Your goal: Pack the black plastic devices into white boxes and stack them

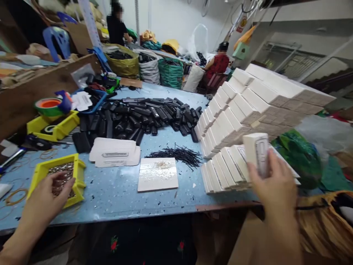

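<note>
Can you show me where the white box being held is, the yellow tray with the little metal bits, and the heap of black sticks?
White box [256, 152], head view: its front face.
Yellow tray [78, 173], head view: its right wall.
Black sticks [179, 154], head view: middle of the heap.

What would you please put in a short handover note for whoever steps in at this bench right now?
Left hand: fingers in the yellow bin of small metal parts, grip unclear.
Right hand: holds one white box upright over the box rows.
Done: many white boxes stacked at the right.
Left: a pile of black units, flat cartons and black ties on the table.
</note>
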Action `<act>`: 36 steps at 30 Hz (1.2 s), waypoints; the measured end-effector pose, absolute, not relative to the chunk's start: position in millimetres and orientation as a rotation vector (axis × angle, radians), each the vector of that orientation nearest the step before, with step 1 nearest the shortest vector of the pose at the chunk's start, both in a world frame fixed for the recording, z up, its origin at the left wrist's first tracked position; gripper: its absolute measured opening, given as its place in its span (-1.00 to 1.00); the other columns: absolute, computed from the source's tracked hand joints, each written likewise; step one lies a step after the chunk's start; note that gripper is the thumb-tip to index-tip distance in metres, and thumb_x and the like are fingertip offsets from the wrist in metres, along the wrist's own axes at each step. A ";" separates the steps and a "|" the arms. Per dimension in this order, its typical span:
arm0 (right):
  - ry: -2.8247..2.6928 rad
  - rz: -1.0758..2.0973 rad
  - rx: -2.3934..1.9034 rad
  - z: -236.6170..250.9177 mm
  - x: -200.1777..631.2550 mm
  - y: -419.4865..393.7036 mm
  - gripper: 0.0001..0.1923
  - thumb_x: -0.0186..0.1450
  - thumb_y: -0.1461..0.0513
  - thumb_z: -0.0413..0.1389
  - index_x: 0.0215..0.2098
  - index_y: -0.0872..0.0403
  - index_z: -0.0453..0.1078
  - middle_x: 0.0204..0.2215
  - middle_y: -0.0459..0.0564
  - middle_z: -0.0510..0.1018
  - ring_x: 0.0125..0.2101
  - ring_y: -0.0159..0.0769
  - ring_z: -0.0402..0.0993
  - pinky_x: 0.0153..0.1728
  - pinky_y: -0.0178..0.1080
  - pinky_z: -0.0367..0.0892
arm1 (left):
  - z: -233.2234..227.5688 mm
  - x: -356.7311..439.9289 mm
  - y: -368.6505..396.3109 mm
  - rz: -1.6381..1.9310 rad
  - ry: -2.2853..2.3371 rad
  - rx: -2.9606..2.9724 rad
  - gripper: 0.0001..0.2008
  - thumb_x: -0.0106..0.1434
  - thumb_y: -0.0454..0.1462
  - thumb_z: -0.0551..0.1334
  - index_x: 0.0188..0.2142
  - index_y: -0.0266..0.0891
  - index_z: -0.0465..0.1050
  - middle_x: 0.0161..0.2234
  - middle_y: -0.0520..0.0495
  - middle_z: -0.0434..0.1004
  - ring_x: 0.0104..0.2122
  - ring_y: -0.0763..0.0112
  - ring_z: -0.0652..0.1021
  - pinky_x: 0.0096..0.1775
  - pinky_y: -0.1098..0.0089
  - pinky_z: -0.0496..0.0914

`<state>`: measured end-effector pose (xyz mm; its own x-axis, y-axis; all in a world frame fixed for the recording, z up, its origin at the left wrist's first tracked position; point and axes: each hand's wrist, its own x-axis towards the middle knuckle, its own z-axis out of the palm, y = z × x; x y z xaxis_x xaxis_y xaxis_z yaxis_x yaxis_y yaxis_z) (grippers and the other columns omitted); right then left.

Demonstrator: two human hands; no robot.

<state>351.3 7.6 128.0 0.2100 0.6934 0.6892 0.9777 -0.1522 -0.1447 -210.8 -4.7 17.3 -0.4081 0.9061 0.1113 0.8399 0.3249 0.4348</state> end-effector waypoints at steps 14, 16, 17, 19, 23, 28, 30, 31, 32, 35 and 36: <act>-2.121 -0.126 -1.274 44.5 195.0 69.2 -0.74 0.31 0.16 0.03 -0.10 0.05 0.46 -0.09 -0.01 0.48 -0.07 -0.36 0.42 0.01 -0.14 0.39 | -9.3 -213.1 -4.8 0.145 2.400 1.548 -0.70 0.27 -0.08 -0.01 -0.52 -0.16 0.13 -0.60 0.00 0.39 -0.56 0.31 0.44 -0.46 0.41 0.13; -2.174 0.054 -1.228 21.9 173.0 79.7 -0.75 0.30 0.19 0.03 -0.11 0.05 0.46 -0.12 -0.01 0.49 -0.10 -0.35 0.44 -0.04 -0.17 0.41 | -14.1 -209.2 -4.7 0.175 2.405 1.537 -0.69 0.27 -0.07 -0.01 -0.52 -0.16 0.12 -0.60 -0.01 0.39 -0.56 0.31 0.44 -0.47 0.41 0.13; -2.192 0.145 -1.201 12.3 162.8 84.8 -0.75 0.30 0.20 0.03 -0.12 0.04 0.46 -0.12 -0.02 0.49 -0.10 -0.35 0.45 -0.04 -0.17 0.42 | -16.3 -205.6 -4.4 0.181 2.404 1.524 -0.69 0.27 -0.06 -0.01 -0.52 -0.16 0.12 -0.60 -0.01 0.39 -0.56 0.31 0.44 -0.47 0.41 0.12; -2.226 0.342 -1.166 -2.5 142.3 99.0 -0.74 0.30 0.20 0.02 -0.10 0.03 0.46 -0.12 -0.02 0.49 -0.08 -0.33 0.44 -0.01 -0.16 0.41 | -18.3 -196.1 -3.2 0.192 2.396 1.500 -0.70 0.28 -0.07 -0.02 -0.51 -0.16 0.13 -0.60 -0.01 0.40 -0.55 0.32 0.45 -0.46 0.42 0.12; -2.185 0.653 -1.244 -16.6 90.8 161.7 -0.60 0.28 0.22 -0.01 0.06 0.08 0.38 -0.04 0.04 0.44 -0.09 -0.37 0.43 0.01 -0.18 0.39 | -11.1 -184.1 -1.1 0.174 2.324 1.466 -0.70 0.29 -0.08 -0.03 -0.49 -0.17 0.18 -0.58 0.00 0.43 -0.55 0.32 0.46 -0.46 0.41 0.13; -1.777 0.804 -1.373 -10.9 9.8 265.5 -0.34 0.21 0.21 0.09 0.26 0.18 0.15 0.22 0.16 0.15 0.17 -0.32 0.21 0.27 -0.17 0.16 | -5.2 -213.3 -3.1 0.267 2.282 1.701 -0.67 0.30 -0.14 -0.07 -0.24 -0.20 0.41 -0.26 -0.17 0.58 -0.25 0.15 0.56 -0.27 0.29 0.32; -1.683 0.902 -1.366 -8.6 -11.0 286.8 -0.36 0.15 0.26 0.14 0.20 0.21 0.23 0.21 0.16 0.17 0.22 -0.29 0.14 0.33 -0.16 0.04 | -8.3 -228.8 -4.5 0.246 2.258 1.906 -0.67 0.24 -0.23 -0.03 -0.15 -0.24 0.45 -0.09 -0.25 0.54 -0.09 0.06 0.52 -0.13 0.19 0.32; -1.650 0.948 -1.365 -9.1 -15.3 291.0 -0.41 0.13 0.29 0.14 0.14 0.22 0.28 0.17 0.16 0.23 0.20 -0.30 0.18 0.33 -0.17 0.04 | -10.1 -234.5 -5.1 0.188 2.226 1.975 -0.67 0.22 -0.26 -0.02 -0.15 -0.25 0.47 -0.08 -0.27 0.53 -0.08 0.03 0.51 -0.10 0.15 0.31; -1.615 0.974 -1.368 -10.9 -14.7 290.9 -0.47 0.14 0.29 0.13 0.09 0.23 0.32 0.13 0.15 0.29 0.15 -0.32 0.23 0.31 -0.19 0.07 | -11.8 -238.2 -5.6 0.118 2.200 2.006 -0.67 0.22 -0.28 -0.02 -0.18 -0.25 0.48 -0.12 -0.28 0.53 -0.10 0.01 0.52 -0.12 0.12 0.31; -1.492 0.944 -1.396 -22.0 16.6 267.6 -0.54 0.23 0.19 0.02 0.07 0.24 0.31 0.03 0.13 0.38 0.01 -0.43 0.33 0.19 -0.28 0.21 | -13.7 -240.3 -5.8 0.016 2.176 1.945 -0.68 0.27 -0.27 -0.06 -0.31 -0.25 0.47 -0.29 -0.23 0.56 -0.21 0.07 0.54 -0.17 0.14 0.31; -1.445 0.937 -1.410 -26.3 35.2 252.8 -0.53 0.27 0.13 -0.02 0.06 0.25 0.30 -0.02 0.13 0.41 -0.06 -0.46 0.36 0.11 -0.32 0.28 | -13.6 -239.6 -5.4 0.027 2.174 1.917 -0.67 0.29 -0.26 -0.06 -0.33 -0.24 0.48 -0.29 -0.21 0.57 -0.22 0.09 0.54 -0.16 0.15 0.31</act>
<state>35.2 252.8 -26.3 0.0364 0.9956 0.0860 0.3277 0.0694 -0.9422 -239.6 -5.4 -13.6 -0.1085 0.9797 -0.1685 0.9753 0.1378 0.1728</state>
